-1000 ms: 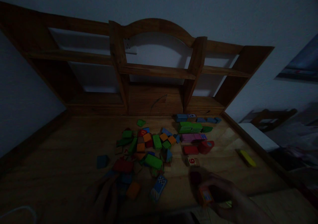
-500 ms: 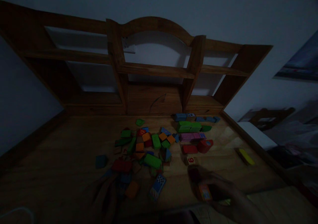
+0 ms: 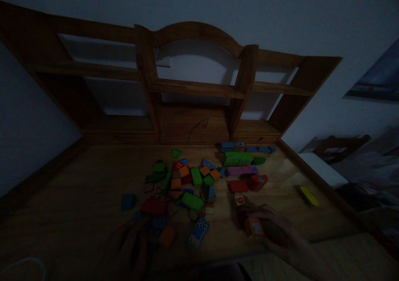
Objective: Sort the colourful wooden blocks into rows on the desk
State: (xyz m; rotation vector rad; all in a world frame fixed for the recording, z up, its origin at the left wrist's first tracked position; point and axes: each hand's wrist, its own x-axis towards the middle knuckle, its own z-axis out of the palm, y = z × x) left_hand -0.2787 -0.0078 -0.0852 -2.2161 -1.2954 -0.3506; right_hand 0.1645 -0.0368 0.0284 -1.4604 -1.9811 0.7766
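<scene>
Orange block (image 3: pixel 254 226) in right hand (image 3: pixel 276 231), near desk (image 3: pixel 77 198) front edge.

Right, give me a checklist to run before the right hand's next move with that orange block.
1. Right hand grips orange block: ok.
2. Block off the desk or resting on it: cannot tell, too dark.
3. Bare desk between it and the number block: ok.
4. Left hand near the loose pile, holding nothing visible: cannot tell.
5. Yellow block lies apart, to the right: ok.
</scene>
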